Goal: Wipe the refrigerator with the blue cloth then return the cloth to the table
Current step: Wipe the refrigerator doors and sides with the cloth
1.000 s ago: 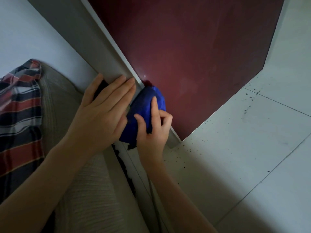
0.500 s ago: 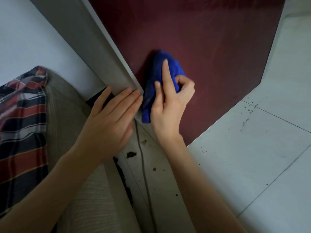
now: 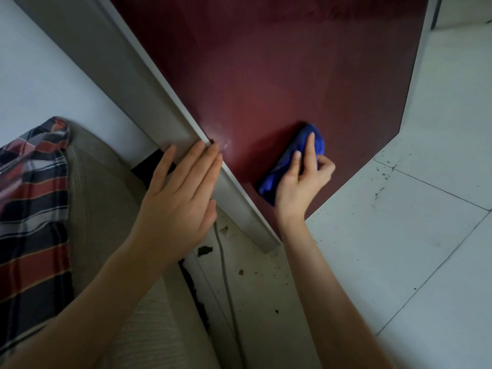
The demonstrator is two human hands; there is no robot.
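Down low on the dark red refrigerator (image 3: 266,75) door, the right hand (image 3: 300,185) presses the bunched-up blue cloth (image 3: 274,177) against the panel, two fingers stretched over it and the others curled around it. Over on the grey side panel (image 3: 119,62), the left hand (image 3: 178,203) lies flat, fingers straight and together, holding nothing.

left hand (image 3: 181,198): flat, fingers straight together | right hand (image 3: 300,182): two fingers extended, rest curled
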